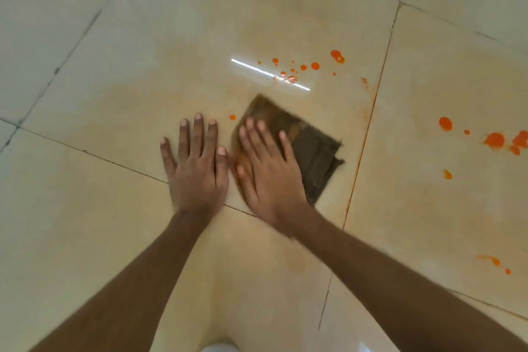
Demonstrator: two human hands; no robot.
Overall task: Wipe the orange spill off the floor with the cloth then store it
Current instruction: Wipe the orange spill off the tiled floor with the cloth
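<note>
Pressing palm-down on the cloth [311, 151], the right hand [268, 168] lies with its fingers straight and slightly spread, curled round nothing; its outline is a little blurred. The cloth is a dark brown folded square lying flat on the floor [114, 66], near the middle of the head view, tinted orange-brown along its edge at 9 o'clock. The hand covers the cloth's corner toward 8 o'clock, leaving the part toward 3 o'clock bare.

The left hand [197, 168] rests flat on the bare tile just beside the cloth at its 9 o'clock, fingers straight and apart, holding nothing; its thumb is close to the right hand's thumb.

The orange spill [315, 66] shows as scattered drops at 12 o'clock from the cloth, with one small drop [232, 117] just off the cloth's corner at 10 o'clock. Larger blots [495, 140] sit well apart at 3 o'clock, on the next tile, and a few smears [493, 260] lie at 4 o'clock. A bright light streak [248, 66] reflects on the glossy tile through the drops at 12 o'clock. The grout line [368, 123] at 3 o'clock from the cloth is stained orange, and the tile under the hands carries a faint orange haze.
</note>
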